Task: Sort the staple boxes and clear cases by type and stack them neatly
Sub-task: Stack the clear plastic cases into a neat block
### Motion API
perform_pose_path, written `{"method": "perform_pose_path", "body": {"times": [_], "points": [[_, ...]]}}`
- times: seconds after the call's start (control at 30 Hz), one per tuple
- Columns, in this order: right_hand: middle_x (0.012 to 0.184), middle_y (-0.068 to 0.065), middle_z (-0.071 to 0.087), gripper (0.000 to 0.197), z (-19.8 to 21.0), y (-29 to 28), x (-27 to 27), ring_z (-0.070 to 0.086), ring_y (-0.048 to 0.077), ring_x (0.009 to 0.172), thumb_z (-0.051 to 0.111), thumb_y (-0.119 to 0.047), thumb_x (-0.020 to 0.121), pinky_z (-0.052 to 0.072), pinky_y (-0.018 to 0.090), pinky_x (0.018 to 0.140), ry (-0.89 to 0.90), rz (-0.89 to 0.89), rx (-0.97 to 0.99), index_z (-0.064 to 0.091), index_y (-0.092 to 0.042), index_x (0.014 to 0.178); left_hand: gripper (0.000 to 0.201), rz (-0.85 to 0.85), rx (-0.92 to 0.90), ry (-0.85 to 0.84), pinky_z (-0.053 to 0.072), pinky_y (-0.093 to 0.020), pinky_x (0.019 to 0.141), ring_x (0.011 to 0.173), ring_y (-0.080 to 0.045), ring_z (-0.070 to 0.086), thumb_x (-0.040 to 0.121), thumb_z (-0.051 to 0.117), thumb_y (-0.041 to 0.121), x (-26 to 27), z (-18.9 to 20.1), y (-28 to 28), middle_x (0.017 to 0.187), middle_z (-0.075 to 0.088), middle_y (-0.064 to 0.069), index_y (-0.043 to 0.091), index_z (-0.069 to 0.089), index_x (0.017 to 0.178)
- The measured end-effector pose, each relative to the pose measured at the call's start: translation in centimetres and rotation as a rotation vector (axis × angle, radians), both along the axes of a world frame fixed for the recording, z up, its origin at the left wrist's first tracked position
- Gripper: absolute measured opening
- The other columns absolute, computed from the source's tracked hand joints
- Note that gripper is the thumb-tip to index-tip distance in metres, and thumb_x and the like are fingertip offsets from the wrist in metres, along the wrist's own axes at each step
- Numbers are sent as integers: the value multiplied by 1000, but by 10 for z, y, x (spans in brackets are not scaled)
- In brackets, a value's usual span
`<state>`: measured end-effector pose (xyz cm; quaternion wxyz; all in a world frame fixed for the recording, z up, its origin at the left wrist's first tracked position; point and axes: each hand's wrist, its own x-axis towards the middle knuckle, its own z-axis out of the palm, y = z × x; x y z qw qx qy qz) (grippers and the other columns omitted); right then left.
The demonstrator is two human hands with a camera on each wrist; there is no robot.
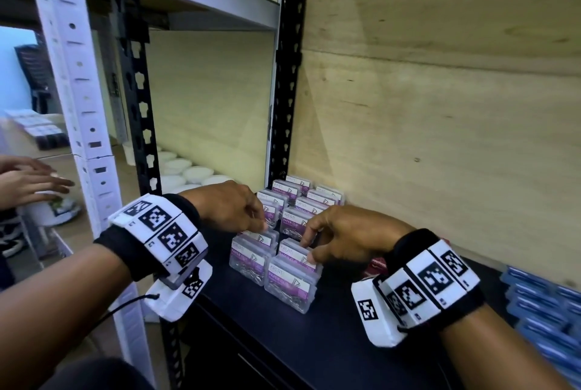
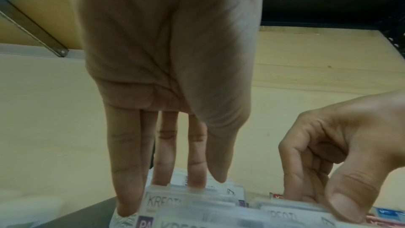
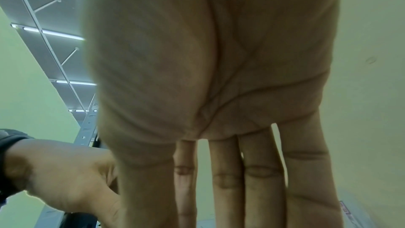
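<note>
While both hands worked over the dark shelf [image 1: 283, 336] at the lower centre of the head frame, the clear cases [image 1: 284, 267] stood there in two rows running back toward the plywood wall [image 1: 440, 106]. Each case bore a white and purple "PAPER CLIP" label and held silvery metal clips, visible through the walls of the nearest ones. The left hand [image 1: 228, 205] reached down with extended fingers [image 2: 197, 167] touching the top edges of the left row; no closed grasp was evident. The right hand [image 1: 349, 235] pinched the top of a case in the right row between thumb and curled fingers, as the left wrist view confirmed. Blue boxes [image 1: 544, 317] lay stacked at the lower right edge, cut off by the frame and blurred; their print was unreadable. A red item [image 1: 375, 267] sat largely hidden behind the right wrist. White round containers [image 1: 185, 171] stood on the neighbouring shelf at centre left, contents indiscernible. The right wrist view was filled by the palm.
</note>
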<state>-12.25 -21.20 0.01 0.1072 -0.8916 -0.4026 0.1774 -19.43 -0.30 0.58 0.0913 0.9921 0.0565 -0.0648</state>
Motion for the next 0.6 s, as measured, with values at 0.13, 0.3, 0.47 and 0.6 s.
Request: {"method": "perform_pose_path", "body": {"times": [0.13, 0.3, 0.47, 0.6], "points": [[99, -14, 70, 19, -2, -5, -1, 65, 8, 94, 72, -40, 87, 51, 34, 94, 23, 6, 34, 68, -38, 105, 31, -12, 24, 20, 43, -24, 97, 110, -8, 57, 93, 56, 50, -4, 2, -3, 120, 65, 12, 33, 69, 116], [99, -11, 73, 21, -2, -11, -3, 68, 7, 93, 70, -38, 89, 52, 31, 91, 72, 30, 50, 68, -35, 109, 30, -26, 23, 45, 45, -28, 100, 110, -9, 58, 93, 56, 52, -7, 5, -8, 119, 66, 12, 34, 69, 113], [97, -8, 74, 22, -1, -13, -4, 69, 8, 91, 70, -36, 89, 52, 25, 85, 92, 44, 52, 68, -33, 111, 27, -43, 24, 59, 46, -28, 99, 108, -8, 59, 94, 56, 50, -10, 5, -11, 117, 66, 12, 35, 69, 112], [95, -9, 74, 23, -1, -14, -5, 69, 7, 89, 71, -37, 88, 51, 26, 83, 90, 52, 46, 68, -34, 111, 25, -58, 4, 71, 46, -30, 101, 107, -6, 59, 94, 57, 49, -12, 6, -11, 116, 67, 14, 36, 70, 112]]}}
